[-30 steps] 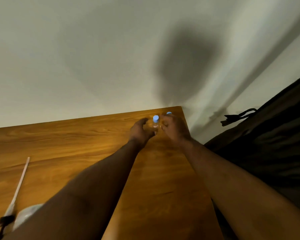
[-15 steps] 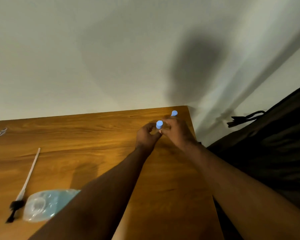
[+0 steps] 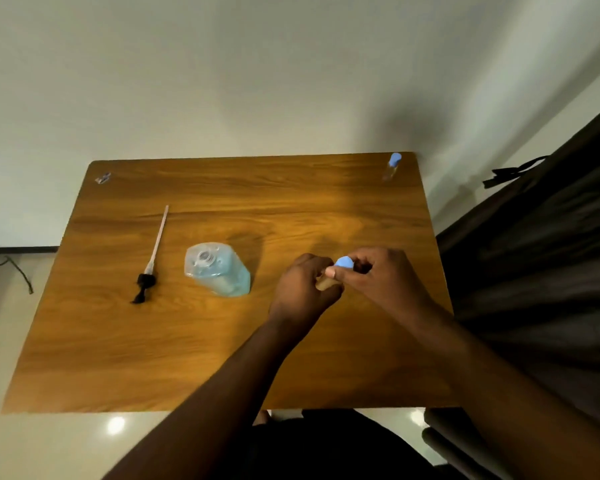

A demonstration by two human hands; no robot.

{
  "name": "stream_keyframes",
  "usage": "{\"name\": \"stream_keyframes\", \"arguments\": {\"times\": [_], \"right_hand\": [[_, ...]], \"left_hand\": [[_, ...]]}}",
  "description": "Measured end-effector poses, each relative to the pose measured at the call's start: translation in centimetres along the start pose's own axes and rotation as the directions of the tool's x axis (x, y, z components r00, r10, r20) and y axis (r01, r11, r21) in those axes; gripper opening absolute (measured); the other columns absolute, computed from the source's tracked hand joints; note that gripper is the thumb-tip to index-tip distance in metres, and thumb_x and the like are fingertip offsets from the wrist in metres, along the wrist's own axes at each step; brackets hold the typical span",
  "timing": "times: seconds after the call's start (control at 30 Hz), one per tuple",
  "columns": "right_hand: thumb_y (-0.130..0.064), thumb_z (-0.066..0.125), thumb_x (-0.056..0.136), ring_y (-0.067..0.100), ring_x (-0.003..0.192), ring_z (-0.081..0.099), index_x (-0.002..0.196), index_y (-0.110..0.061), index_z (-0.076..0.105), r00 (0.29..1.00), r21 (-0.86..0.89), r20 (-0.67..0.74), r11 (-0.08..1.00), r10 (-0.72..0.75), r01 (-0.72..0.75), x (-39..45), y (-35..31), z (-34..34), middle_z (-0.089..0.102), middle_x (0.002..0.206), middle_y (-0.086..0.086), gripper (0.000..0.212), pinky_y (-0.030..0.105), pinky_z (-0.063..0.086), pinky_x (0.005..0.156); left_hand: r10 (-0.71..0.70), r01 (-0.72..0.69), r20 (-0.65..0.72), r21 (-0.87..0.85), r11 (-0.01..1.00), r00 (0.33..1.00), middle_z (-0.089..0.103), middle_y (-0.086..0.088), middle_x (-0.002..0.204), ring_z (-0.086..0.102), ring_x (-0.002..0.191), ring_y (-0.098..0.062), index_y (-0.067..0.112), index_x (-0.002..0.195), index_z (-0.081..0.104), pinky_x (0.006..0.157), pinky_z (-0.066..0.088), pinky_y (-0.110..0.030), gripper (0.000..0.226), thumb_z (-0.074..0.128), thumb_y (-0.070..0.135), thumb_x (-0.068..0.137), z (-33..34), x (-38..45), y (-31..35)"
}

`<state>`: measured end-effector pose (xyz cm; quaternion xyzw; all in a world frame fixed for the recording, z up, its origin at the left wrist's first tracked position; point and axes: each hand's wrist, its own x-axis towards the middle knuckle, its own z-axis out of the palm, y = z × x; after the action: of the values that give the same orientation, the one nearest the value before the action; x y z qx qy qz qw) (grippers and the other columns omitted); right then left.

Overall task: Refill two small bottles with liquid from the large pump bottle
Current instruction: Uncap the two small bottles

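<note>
I see both hands meeting over the right half of the wooden table (image 3: 118, 358). My left hand (image 3: 302, 289) is wrapped around the body of a small bottle (image 3: 324, 283), holding it above the tabletop, while my right hand (image 3: 378, 277) pinches that bottle's blue cap (image 3: 344, 263) between thumb and fingertips. Whether the cap is seated or loose I cannot tell from here. The large pump bottle (image 3: 217, 270) stands left of my hands, near the middle of the table, its neck open and pale blue liquid inside. Its pump head with the long dip tube (image 3: 153, 258) lies flat on the wood further left, apart from the bottle. A second small bottle (image 3: 392, 167) with a blue cap stands upright at the far right corner, well apart from my hands. A small scrap (image 3: 103, 178) sits at the far left corner.
</note>
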<state>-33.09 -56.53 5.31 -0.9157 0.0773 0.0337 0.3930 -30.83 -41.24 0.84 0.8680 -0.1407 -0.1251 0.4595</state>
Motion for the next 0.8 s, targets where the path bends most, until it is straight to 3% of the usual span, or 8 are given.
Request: {"name": "stream_keyframes", "arguments": {"times": [0.07,0.17,0.33,0.47,0.57,0.67,0.73,0.8], "right_hand": [[-0.046,0.073,0.074,0.015,0.056,0.054,0.064,-0.019,0.062,1.0,-0.049,-0.003,0.999,0.007,-0.007,-1.6,-1.7,1.3,0.058,0.06,-0.001,0.031,0.036,0.044,0.051],[-0.038,0.073,0.077,0.015,0.064,0.059,0.082,-0.014,0.069,1.0,-0.038,-0.023,0.999,0.01,-0.011,-3.1,-3.8,2.7,0.064,0.07,-0.001,0.025,0.034,0.048,0.057],[-0.027,0.068,0.084,0.016,0.077,0.059,0.098,-0.01,0.071,0.982,-0.166,0.108,0.971,-0.157,0.173,-4.8,-5.9,3.7,0.067,0.085,0.005,0.022,0.037,0.053,0.069],[-0.007,0.07,0.081,0.005,0.087,0.058,0.109,-0.01,0.07,0.884,-0.116,0.309,0.909,-0.35,0.4,-5.5,-6.1,3.2,0.066,0.098,0.001,0.027,0.015,0.048,0.073],[-0.008,0.076,0.074,-0.005,0.093,0.056,0.123,-0.023,0.061,0.879,-0.015,0.385,0.951,-0.28,0.31,-5.4,-5.6,2.0,0.061,0.108,-0.013,0.053,0.012,0.046,0.076],[-0.038,0.083,0.064,0.001,0.087,0.054,0.141,-0.042,0.034,0.917,-0.096,0.387,0.986,-0.092,0.139,-4.9,-5.5,1.0,0.05,0.111,-0.02,0.092,0.014,0.045,0.07],[-0.05,0.077,0.067,0.005,0.08,0.053,0.129,-0.031,0.052,0.946,-0.186,0.314,0.972,-0.083,0.147,-4.2,-5.2,1.0,0.055,0.099,-0.013,0.069,0.019,0.042,0.065],[-0.046,0.07,0.078,0.013,0.072,0.054,0.095,-0.018,0.066,0.946,-0.262,0.29,0.939,-0.146,0.225,-3.6,-5.2,0.8,0.058,0.081,-0.005,0.033,0.028,0.04,0.06]], "left_hand": [[0.024,-0.025,0.038,0.016,1.0,0.999,0.064,0.007,0.089,0.059,0.08,-0.009,0.022,0.096,0.067,0.071,0.053,-0.041,0.02,0.069,0.028,0.077,-1.4,-1.6,-0.6],[0.041,-0.044,0.089,0.029,0.999,0.995,0.07,0.006,0.083,0.061,0.073,-0.009,0.026,0.106,0.069,0.068,0.053,-0.041,0.025,0.067,0.028,0.08,-3.5,-3.6,-1.5],[0.12,-0.118,0.165,-0.022,0.993,0.979,0.072,-0.008,0.077,0.065,0.072,-0.022,0.013,0.107,0.072,0.072,0.053,-0.039,0.029,0.076,0.017,0.078,-6.0,-6.1,-2.4],[0.088,-0.073,0.261,-0.067,0.995,0.961,0.072,-0.002,0.075,0.06,0.064,-0.005,0.011,0.093,0.075,0.062,0.051,-0.029,0.021,0.082,0.014,0.073,-7.3,-6.7,-3.2],[0.072,-0.051,0.28,-0.079,0.996,0.957,0.07,0.008,0.081,0.058,0.063,0.012,0.012,0.104,0.074,0.062,0.048,-0.015,0.033,0.083,0.014,0.072,-7.0,-7.0,-3.0],[0.092,-0.082,0.246,-0.048,0.995,0.965,0.074,-0.003,0.08,0.058,0.063,-0.002,0.013,0.101,0.075,0.063,0.051,-0.034,0.027,0.08,0.018,0.075,-6.1,-6.6,-2.2],[0.096,-0.097,0.216,-0.002,0.995,0.972,0.068,0.0,0.068,0.054,0.055,-0.002,0.012,0.096,0.075,0.055,0.046,-0.033,0.022,0.079,0.021,0.076,-5.5,-6.3,-1.6],[0.083,-0.087,0.174,0.016,0.996,0.981,0.054,0.013,0.056,0.049,0.049,0.003,0.012,0.09,0.074,0.05,0.035,-0.019,0.018,0.08,0.018,0.075,-5.1,-5.9,-1.1]]}}
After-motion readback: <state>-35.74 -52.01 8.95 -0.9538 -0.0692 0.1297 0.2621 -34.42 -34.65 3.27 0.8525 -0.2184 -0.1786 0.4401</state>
